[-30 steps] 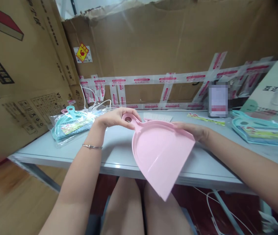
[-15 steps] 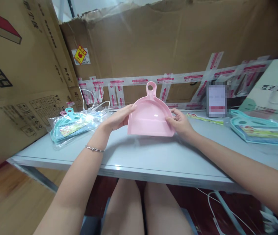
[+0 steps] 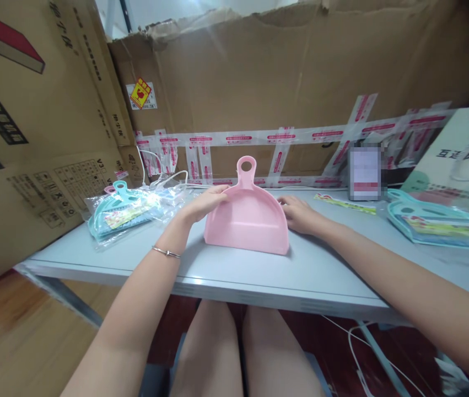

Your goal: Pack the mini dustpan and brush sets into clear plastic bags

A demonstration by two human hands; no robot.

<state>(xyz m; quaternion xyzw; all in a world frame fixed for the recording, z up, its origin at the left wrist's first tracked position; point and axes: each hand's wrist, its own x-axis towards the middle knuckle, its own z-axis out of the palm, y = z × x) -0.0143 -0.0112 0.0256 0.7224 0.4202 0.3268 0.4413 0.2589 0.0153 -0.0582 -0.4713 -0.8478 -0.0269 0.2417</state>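
Pink dustpan [image 3: 247, 223] now down on the table [image 3: 259, 275] (left hand [image 3: 206, 203] at rim)

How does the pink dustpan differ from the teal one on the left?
The pink dustpan is bare; the teal dustpan is wrapped in a clear bag with a printed card. The left hand touches the pink dustpan; the teal dustpan lies untouched. Both have ring handles.

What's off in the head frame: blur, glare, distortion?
Head view: pink dustpan sharp; pixelated patch hides something by the cardboard wall; pale glare streaks that wall's upper left; top-right corner darkens; wooden floor looks smeared.
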